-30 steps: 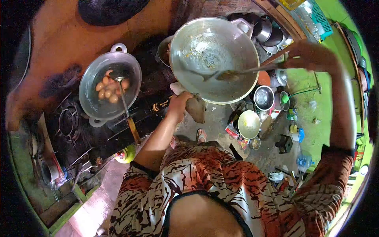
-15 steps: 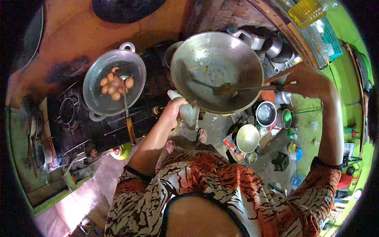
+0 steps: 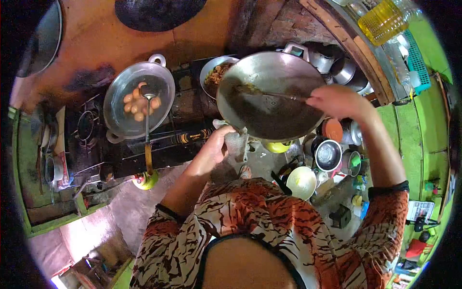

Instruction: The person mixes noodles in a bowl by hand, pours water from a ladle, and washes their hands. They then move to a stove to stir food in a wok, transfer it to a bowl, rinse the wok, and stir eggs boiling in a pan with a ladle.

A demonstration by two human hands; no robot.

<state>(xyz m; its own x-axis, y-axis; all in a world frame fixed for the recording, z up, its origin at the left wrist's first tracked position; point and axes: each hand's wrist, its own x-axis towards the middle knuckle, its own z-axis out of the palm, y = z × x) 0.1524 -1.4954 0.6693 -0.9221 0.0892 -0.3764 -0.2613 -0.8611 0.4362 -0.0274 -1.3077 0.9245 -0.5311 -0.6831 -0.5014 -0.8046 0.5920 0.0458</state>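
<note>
A large metal wok (image 3: 284,118) is held up, tilted, in front of me. My left hand (image 3: 222,143) is closed at its near-left rim, with a grey cloth (image 3: 236,144) bunched in the grip; the handle there is hidden. My right hand (image 3: 339,102) grips the handle of a spatula (image 3: 279,95), whose blade lies inside the wok at its left, by some food scraps. Just beyond the wok's left edge, a bowl (image 3: 206,79) of brown cooked food (image 3: 217,77) is partly covered by the wok.
On the stove (image 3: 187,108) at left, a second wok (image 3: 113,98) holds several eggs (image 3: 139,107) and a ladle (image 3: 148,154). An unlit-looking burner (image 3: 86,126) lies further left. Pots (image 3: 328,155) and a pale basin (image 3: 301,182) stand on the floor at right. A shelf edge (image 3: 356,48) borders the upper right.
The held wok has shifted slightly right and down in view, uncovering the bowl of food. My right hand has moved left, carrying the spatula blade to the wok's left side.
</note>
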